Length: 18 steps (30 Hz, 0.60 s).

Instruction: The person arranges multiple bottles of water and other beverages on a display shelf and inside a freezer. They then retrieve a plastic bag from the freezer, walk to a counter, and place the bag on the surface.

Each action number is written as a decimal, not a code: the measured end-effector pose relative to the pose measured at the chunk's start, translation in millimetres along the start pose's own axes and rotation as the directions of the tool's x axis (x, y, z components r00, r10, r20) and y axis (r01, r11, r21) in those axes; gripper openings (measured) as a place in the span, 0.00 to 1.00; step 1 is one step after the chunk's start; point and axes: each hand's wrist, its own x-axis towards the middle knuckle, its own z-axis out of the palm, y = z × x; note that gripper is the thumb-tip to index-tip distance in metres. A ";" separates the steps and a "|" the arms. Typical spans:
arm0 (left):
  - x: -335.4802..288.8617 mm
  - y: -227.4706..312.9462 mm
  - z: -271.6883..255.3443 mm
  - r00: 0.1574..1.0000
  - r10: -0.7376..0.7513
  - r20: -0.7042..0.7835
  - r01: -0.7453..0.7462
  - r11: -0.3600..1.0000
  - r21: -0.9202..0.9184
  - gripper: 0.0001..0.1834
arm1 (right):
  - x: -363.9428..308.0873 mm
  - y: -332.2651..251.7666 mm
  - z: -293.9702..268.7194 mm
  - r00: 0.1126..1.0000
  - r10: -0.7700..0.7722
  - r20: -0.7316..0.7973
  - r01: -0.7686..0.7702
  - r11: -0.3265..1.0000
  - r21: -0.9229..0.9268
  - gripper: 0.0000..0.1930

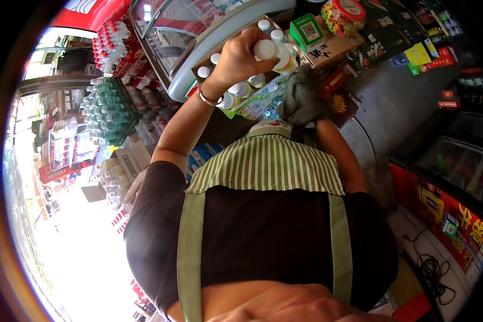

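Observation:
My left hand (237, 63) reaches over an open carton (268, 103) of white-capped bottles. Its thumb and fingers close round the broad white cap (266, 49) of one bottle, whose body is mostly out of sight. Several other bottles (240, 89) stand upright beside and below the hand. At the carton's right side is a bunched dark grey cloth (302, 92). My right hand is at the cloth, its fingers hidden by the folds, and the cloth touches or nearly touches the carton.
A glass-topped freezer (177, 48) stands beyond the carton at left. Right of the carton are a green code stand (308, 32) and a candy jar (344, 15). Packs of bottles (108, 110) are stacked at far left. A black cable (433, 271) lies coiled at lower right.

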 end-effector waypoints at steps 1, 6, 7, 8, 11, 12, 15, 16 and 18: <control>-4.6 -0.7 2.6 1.000 0.002 0.026 -0.003 0.998 0.055 0.23 | -2.8 -27.1 -11.2 0.998 0.066 0.003 -0.066 0.996 0.064 0.20; -11.2 -1.2 30.4 0.979 0.116 0.170 -0.153 0.962 0.225 0.23 | -5.1 -123.6 -36.1 0.923 -0.383 -0.034 0.339 0.851 -0.402 0.14; -11.9 0.0 32.1 0.977 0.116 0.177 -0.153 0.964 0.216 0.23 | -3.1 -123.6 -37.0 0.857 -0.515 -0.006 0.443 0.745 -0.499 0.14; -10.9 2.2 32.1 0.974 0.111 0.197 -0.155 0.961 0.227 0.23 | 6.4 -103.0 -41.9 0.816 -0.578 -0.003 0.509 0.722 -0.469 0.15; -7.8 1.4 30.9 0.972 0.061 0.225 -0.124 0.953 0.275 0.22 | 9.6 -40.2 -60.3 0.846 -0.527 0.080 0.464 0.653 -0.598 0.16; -3.9 -3.5 30.3 0.978 0.029 0.209 -0.092 0.949 0.300 0.22 | 2.0 -10.6 -68.1 0.858 -0.499 0.122 0.429 0.566 -0.704 0.16; 5.2 -33.1 31.9 0.981 -0.048 0.187 -0.022 0.935 0.354 0.23 | -20.0 24.4 -83.5 0.893 -0.424 0.155 0.331 0.383 -0.862 0.13; 7.5 -42.9 34.8 0.975 -0.094 0.199 0.012 0.926 0.377 0.23 | -30.0 30.3 -88.4 0.903 -0.402 0.149 0.298 0.338 -0.893 0.12; 10.2 -67.0 42.8 0.963 -0.165 0.213 0.068 0.915 0.398 0.25 | -51.9 33.8 -97.5 0.923 -0.364 0.125 0.223 0.241 -0.944 0.09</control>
